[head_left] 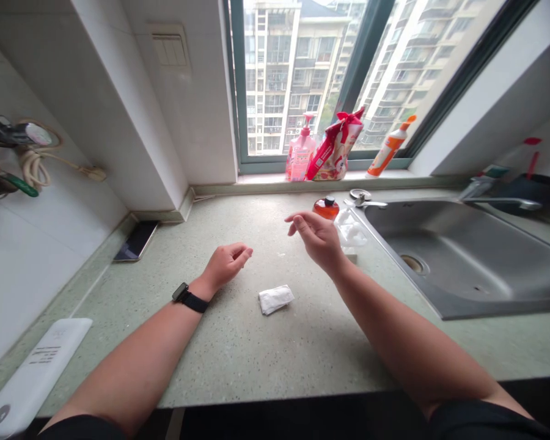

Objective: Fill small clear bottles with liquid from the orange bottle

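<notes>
My left hand (pixel 225 266) rests on the speckled green counter (pixel 229 360), its fingers curled together with nothing visible in them; a black watch is on that wrist. Between my arms lies a folded white tissue (pixel 275 299), touched by neither hand. My right hand (pixel 315 235) is raised over the counter, fingers loosely bent and apart, holding nothing. Just behind it stands a bottle of orange-red liquid with a black cap (pixel 326 208). Crumpled clear plastic (pixel 351 229) lies beside that hand, partly hidden by it.
A steel sink (pixel 467 244) is on the right. The windowsill holds a pink pump bottle (pixel 300 153), a red bag (pixel 337 146) and an orange bottle (pixel 389 148). A phone (pixel 136 241) and a long white device (pixel 39 373) lie at left.
</notes>
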`<state>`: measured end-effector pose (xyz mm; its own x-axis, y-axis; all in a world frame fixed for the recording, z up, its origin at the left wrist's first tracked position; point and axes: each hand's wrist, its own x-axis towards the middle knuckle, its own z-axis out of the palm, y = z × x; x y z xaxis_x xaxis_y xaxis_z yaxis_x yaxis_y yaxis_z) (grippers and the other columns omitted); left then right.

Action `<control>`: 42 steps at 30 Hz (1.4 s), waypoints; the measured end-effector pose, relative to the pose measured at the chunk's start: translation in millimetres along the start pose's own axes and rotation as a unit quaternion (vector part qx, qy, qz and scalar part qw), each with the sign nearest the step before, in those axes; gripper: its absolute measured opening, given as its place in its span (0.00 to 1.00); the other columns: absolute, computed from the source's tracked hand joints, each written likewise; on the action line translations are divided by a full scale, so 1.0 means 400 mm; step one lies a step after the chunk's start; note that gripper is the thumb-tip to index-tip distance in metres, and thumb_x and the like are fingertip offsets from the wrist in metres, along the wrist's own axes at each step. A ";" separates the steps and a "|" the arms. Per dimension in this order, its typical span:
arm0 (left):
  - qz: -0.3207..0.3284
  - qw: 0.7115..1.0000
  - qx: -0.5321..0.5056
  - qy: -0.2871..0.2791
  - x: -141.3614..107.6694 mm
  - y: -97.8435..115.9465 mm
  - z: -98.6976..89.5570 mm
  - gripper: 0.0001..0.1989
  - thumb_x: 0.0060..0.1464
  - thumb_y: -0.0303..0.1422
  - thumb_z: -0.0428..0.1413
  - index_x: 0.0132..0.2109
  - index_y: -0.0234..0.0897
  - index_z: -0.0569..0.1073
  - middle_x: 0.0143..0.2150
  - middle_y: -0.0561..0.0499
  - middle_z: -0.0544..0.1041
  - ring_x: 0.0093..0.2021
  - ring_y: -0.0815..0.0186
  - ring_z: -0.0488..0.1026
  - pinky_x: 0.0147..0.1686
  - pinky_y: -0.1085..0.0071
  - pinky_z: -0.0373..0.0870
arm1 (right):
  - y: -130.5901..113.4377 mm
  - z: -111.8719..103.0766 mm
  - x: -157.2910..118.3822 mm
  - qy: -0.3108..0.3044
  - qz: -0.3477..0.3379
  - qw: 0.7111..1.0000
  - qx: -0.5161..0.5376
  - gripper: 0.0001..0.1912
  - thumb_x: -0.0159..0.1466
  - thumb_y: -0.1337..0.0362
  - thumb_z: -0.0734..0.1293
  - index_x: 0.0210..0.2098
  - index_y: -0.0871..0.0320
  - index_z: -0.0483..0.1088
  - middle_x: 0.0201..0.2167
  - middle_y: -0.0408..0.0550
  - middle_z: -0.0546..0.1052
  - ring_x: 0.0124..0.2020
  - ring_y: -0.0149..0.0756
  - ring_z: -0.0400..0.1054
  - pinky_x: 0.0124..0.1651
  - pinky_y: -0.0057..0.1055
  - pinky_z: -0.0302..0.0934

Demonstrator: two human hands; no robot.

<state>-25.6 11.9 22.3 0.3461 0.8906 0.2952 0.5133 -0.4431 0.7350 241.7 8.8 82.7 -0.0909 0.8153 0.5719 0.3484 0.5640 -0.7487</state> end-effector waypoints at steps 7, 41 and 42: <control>-0.016 0.999 0.020 -0.028 0.006 -0.008 0.002 0.25 0.66 0.45 0.51 0.22 0.39 0.62 0.20 0.57 0.58 0.24 0.70 0.57 0.30 0.68 0.53 | 0.141 0.065 -0.101 -0.041 0.176 0.981 0.064 0.23 0.69 0.41 0.64 0.30 0.52 0.72 0.22 0.41 0.73 0.28 0.38 0.68 0.38 0.37 0.61; -0.111 0.985 -0.129 -0.015 0.014 -0.032 0.017 0.26 0.70 0.58 0.47 0.38 0.40 0.69 0.20 0.59 0.62 0.21 0.68 0.58 0.26 0.70 0.57 | 0.180 0.065 -0.100 -0.162 0.179 0.970 0.011 0.13 0.65 0.55 0.65 0.40 0.54 0.79 0.30 0.44 0.80 0.34 0.39 0.74 0.44 0.38 0.64; -0.111 0.984 -0.136 -0.013 0.015 -0.036 0.018 0.26 0.70 0.58 0.47 0.43 0.39 0.70 0.20 0.60 0.63 0.21 0.68 0.59 0.26 0.70 0.58 | 0.179 0.069 -0.101 -0.161 0.172 0.972 0.009 0.13 0.65 0.55 0.65 0.40 0.54 0.79 0.30 0.45 0.80 0.35 0.39 0.74 0.44 0.38 0.65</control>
<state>-25.2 23.0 9.1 0.2701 0.9580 0.0963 0.3504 -0.1910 0.9169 244.4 19.9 -3.1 -0.2605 0.9531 0.1540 0.3935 0.2504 -0.8846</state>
